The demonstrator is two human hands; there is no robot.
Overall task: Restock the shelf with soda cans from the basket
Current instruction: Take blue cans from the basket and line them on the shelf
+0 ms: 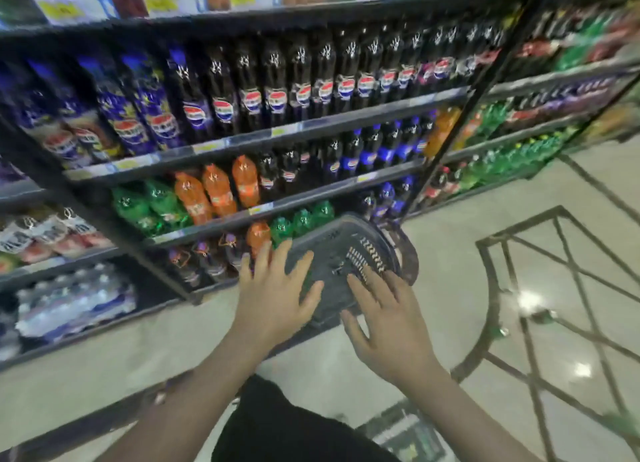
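Note:
A dark grey plastic basket (349, 243) stands on the floor in front of the drinks shelf (277, 132). Its inside looks bare as far as I can see; no soda cans show in it. My left hand (277, 295) hovers over the basket's near left side with fingers spread and straight. My right hand (384, 319) is spread over its near right side in the same way. Neither hand holds anything. The view is blurred by motion.
The shelf rows hold dark cola bottles (277, 90), orange bottles (218, 191) and green bottles (152, 201). Packs of water bottles (72, 298) sit low at the left. A glossy tiled floor (519, 288) with dark inlay lines spreads to the right.

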